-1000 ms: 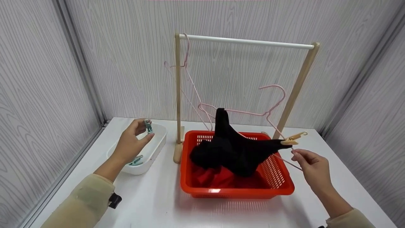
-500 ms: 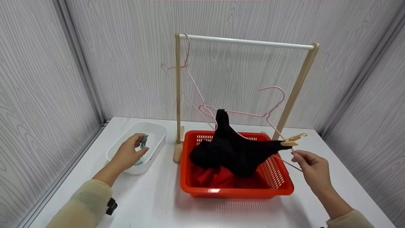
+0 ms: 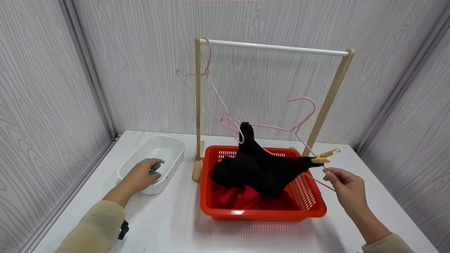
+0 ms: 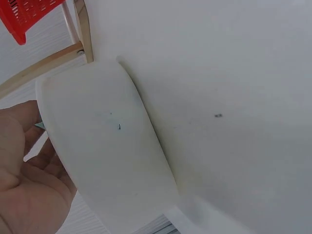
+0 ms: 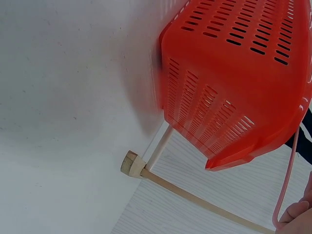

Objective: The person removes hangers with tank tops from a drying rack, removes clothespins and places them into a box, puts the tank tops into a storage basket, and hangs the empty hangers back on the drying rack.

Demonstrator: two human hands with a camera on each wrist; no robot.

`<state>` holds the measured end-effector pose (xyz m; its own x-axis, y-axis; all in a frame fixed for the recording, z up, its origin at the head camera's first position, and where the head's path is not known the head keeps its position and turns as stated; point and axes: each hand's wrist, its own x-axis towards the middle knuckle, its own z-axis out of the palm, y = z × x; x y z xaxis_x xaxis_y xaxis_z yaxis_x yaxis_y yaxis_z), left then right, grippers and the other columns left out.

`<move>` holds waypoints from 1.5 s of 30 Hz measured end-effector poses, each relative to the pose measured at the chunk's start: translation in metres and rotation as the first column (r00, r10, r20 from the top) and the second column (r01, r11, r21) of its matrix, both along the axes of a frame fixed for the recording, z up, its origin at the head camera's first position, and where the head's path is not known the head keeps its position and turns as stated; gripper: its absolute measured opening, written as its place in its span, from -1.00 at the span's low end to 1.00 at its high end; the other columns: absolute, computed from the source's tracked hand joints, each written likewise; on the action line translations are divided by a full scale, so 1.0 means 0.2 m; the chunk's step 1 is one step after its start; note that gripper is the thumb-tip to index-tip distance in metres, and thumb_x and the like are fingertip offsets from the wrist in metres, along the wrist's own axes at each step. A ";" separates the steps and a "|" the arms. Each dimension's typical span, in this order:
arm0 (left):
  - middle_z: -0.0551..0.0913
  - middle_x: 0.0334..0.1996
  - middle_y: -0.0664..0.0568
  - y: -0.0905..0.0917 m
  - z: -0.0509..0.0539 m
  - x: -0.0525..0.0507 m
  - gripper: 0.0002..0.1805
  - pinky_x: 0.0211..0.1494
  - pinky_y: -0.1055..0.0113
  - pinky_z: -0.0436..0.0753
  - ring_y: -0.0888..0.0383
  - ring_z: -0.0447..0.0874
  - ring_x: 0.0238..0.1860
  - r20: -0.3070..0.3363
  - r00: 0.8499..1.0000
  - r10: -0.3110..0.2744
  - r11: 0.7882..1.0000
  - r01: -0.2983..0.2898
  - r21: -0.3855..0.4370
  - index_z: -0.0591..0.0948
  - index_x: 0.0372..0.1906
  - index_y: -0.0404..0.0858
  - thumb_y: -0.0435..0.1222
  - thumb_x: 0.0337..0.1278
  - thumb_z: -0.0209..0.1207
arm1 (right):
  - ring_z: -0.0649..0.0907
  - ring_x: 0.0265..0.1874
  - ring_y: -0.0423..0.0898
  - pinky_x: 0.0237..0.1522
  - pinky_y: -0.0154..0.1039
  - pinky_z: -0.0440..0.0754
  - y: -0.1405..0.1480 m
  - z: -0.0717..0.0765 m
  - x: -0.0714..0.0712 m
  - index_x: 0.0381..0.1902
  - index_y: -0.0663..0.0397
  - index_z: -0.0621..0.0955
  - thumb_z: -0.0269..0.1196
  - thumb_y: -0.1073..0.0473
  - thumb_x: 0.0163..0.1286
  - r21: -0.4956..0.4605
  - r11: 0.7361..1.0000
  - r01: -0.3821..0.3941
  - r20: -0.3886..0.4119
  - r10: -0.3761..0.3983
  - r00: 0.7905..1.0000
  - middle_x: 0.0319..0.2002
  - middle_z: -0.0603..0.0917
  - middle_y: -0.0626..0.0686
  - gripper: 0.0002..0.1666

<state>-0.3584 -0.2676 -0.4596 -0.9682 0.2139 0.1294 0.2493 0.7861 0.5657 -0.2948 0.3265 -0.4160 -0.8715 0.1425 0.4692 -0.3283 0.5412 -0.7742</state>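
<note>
Pinching a teal clothespin (image 3: 156, 167) over a white tub (image 3: 165, 152) with the fingers of the left hand (image 3: 139, 175) and gripping with the right hand (image 3: 347, 187) a pink hanger (image 3: 294, 129) clipped to black cloth (image 3: 264, 171) over a red basket (image 3: 263, 213).

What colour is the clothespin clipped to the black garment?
The clothespin is yellowish-orange, seen best in the head view.

Beige sleeves (image 3: 93, 225) show, the left with a black fitting (image 3: 123, 230).
</note>
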 end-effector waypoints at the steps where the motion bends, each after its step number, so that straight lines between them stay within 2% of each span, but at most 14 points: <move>1: 0.48 0.21 -0.38 0.00 0.00 0.00 -0.45 0.35 -0.19 0.37 -0.33 0.42 0.29 0.007 1.000 0.000 1.000 0.000 -0.008 0.41 0.33 -0.48 -0.35 0.32 0.21 | 0.65 -0.33 -0.30 -0.21 -0.52 0.62 0.00 0.00 0.00 -0.03 0.33 0.70 0.25 0.36 0.41 -0.008 1.000 -0.005 -0.010 0.005 1.000 -0.34 0.75 -0.09 -0.77; 6: 0.49 0.21 -0.40 0.00 -0.02 -0.01 -0.46 0.35 -0.20 0.36 -0.35 0.41 0.29 0.042 0.999 0.015 0.999 -0.013 -0.050 0.44 0.31 -0.48 -0.35 0.29 0.24 | 0.66 -0.33 -0.28 -0.20 -0.51 0.63 0.00 -0.01 0.00 -0.03 0.33 0.70 0.25 0.36 0.41 -0.014 1.000 -0.010 -0.019 0.010 1.000 -0.36 0.73 -0.18 -0.78; 12: 0.55 0.14 -0.41 0.01 -0.03 -0.02 -0.50 0.30 -0.19 0.42 -0.35 0.48 0.23 0.069 0.997 0.035 0.995 -0.028 -0.095 0.50 0.25 -0.51 -0.37 0.25 0.25 | 0.65 -0.33 -0.31 -0.24 -0.51 0.62 0.01 -0.01 0.00 -0.01 0.30 0.70 0.24 0.34 0.43 0.004 1.000 -0.001 0.000 0.001 1.000 -0.32 0.76 0.03 -0.77; 15: 0.55 0.16 -0.41 0.01 -0.02 -0.04 -0.49 0.31 -0.18 0.41 -0.34 0.47 0.24 0.105 0.993 0.047 0.993 -0.036 -0.113 0.49 0.25 -0.52 -0.37 0.25 0.24 | 0.64 -0.34 -0.29 -0.30 -0.50 0.61 0.01 -0.01 0.00 -0.01 0.29 0.71 0.24 0.33 0.43 0.003 1.000 0.005 0.006 -0.005 1.000 -0.32 0.75 0.07 -0.77; 23: 0.54 0.18 -0.41 0.01 -0.02 -0.06 -0.49 0.31 -0.19 0.40 -0.35 0.45 0.25 0.208 0.974 0.088 0.986 -0.056 -0.157 0.47 0.25 -0.54 -0.35 0.27 0.23 | 0.64 -0.30 -0.27 -0.27 -0.49 0.61 0.01 -0.01 0.00 0.02 0.28 0.70 0.22 0.29 0.46 0.003 1.000 0.008 0.049 -0.008 0.999 -0.32 0.74 -0.10 -0.74; 29: 0.60 0.08 -0.37 0.01 -0.01 -0.06 -0.55 0.25 -0.17 0.46 -0.31 0.54 0.16 0.218 0.972 0.085 0.986 -0.050 -0.161 0.53 0.15 -0.55 -0.37 0.24 0.25 | 0.63 -0.31 -0.28 -0.26 -0.51 0.61 0.00 -0.01 0.00 0.00 0.28 0.71 0.23 0.30 0.45 0.011 1.000 0.008 0.025 -0.008 1.000 -0.31 0.75 -0.02 -0.76; 33: 0.64 0.03 -0.34 0.01 0.01 -0.06 -0.58 0.22 -0.15 0.49 -0.27 0.58 0.10 0.232 0.969 0.088 0.985 -0.050 -0.163 0.56 0.10 -0.54 -0.37 0.21 0.27 | 0.62 -0.34 -0.29 -0.33 -0.50 0.59 0.00 -0.01 0.00 -0.01 0.28 0.71 0.24 0.31 0.44 0.025 1.000 0.015 0.016 -0.015 1.000 -0.31 0.75 0.04 -0.76; 37: 0.62 0.07 -0.36 0.01 0.00 -0.06 -0.54 0.24 -0.16 0.47 -0.27 0.56 0.13 0.240 0.966 0.100 0.985 -0.061 -0.162 0.54 0.15 -0.53 -0.36 0.21 0.28 | 0.60 -0.35 -0.27 -0.39 -0.45 0.57 0.00 -0.01 0.00 0.00 0.27 0.70 0.23 0.29 0.45 0.025 1.000 0.019 0.034 -0.020 0.999 -0.29 0.75 0.09 -0.75; 40: 0.59 0.09 -0.38 0.01 0.01 -0.06 -0.51 0.26 -0.16 0.46 -0.29 0.54 0.15 0.228 0.969 0.098 0.984 -0.059 -0.171 0.51 0.19 -0.54 -0.35 0.22 0.28 | 0.60 -0.34 -0.26 -0.39 -0.44 0.58 0.00 -0.01 0.00 0.01 0.27 0.70 0.23 0.29 0.46 0.017 1.000 0.020 0.042 -0.021 0.999 -0.28 0.75 0.13 -0.75; 45: 0.60 0.07 -0.37 0.00 0.00 -0.05 -0.52 0.25 -0.15 0.47 -0.29 0.54 0.13 0.221 0.971 0.085 0.984 -0.047 -0.169 0.52 0.18 -0.54 -0.35 0.24 0.27 | 0.61 -0.33 -0.27 -0.34 -0.48 0.59 0.00 -0.01 0.01 0.01 0.28 0.70 0.23 0.30 0.45 0.007 1.000 0.023 0.053 -0.024 0.998 -0.30 0.75 0.07 -0.75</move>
<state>-0.3691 -0.2673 -0.4586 -0.9808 0.1484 -0.1263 0.0735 0.8820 0.4655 -0.2934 0.3271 -0.4176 -0.8915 0.1605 0.4237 -0.2742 0.5534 -0.7865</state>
